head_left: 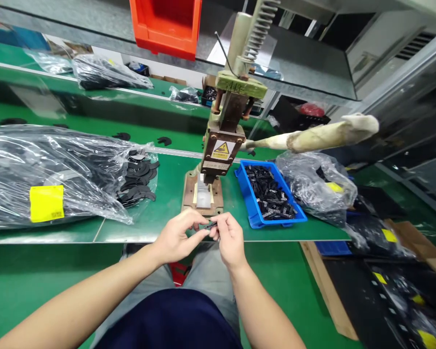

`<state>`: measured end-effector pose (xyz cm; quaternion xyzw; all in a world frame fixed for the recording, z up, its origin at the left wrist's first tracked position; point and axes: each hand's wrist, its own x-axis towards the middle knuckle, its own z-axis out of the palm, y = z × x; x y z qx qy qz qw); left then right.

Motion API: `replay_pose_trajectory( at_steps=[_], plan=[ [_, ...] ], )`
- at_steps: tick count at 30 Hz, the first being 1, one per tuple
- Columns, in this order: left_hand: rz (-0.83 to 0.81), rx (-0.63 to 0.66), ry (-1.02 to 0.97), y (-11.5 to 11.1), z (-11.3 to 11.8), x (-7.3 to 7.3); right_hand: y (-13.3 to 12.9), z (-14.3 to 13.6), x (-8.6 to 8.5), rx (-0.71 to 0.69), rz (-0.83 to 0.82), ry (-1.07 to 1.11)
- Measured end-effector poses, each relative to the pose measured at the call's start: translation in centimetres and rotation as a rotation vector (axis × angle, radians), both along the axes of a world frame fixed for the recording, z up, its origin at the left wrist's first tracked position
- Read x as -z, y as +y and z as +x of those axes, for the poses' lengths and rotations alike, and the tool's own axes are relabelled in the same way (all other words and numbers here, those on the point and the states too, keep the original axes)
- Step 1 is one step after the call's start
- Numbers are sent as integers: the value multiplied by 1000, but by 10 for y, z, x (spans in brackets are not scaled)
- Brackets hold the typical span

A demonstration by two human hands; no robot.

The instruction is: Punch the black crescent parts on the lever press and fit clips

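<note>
Close to the bench's front edge, my left hand (181, 236) and my right hand (230, 238) meet, fingers closed on a small black plastic part (210, 225) between them. Fingertips cover much of the part, so its full shape is hidden. Just beyond the hands stands a hand-lever press (223, 150) with a warning label; its base (186, 196) carries a pale, shiny block (204, 198). Right of the press, a blue bin (254, 220) holds many small black parts (271, 191).
At left lies a large clear bag (83, 194) of black curved pieces (140, 177). The press lever (312, 138) juts right, above another plastic bag (312, 186). An orange bin (165, 29) sits on the shelf above. Cardboard (329, 291) and bagged goods are at lower right.
</note>
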<state>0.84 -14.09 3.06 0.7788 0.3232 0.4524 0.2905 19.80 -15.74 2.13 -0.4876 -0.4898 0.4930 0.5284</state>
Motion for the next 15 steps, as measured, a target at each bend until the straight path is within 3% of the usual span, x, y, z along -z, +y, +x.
replay_pose_trajectory(
  at_steps=[11, 13, 15],
  plan=[
    [-3, -3, -32, 1, 1, 4, 0, -2, -1, 3, 29, -58],
    [-64, 8, -43, 1, 2, 3, 1, -1, -1, -5, 35, -81],
    [-236, 24, -82, 1, 3, 1, 1, 1, -2, -24, 47, -115]
  ],
)
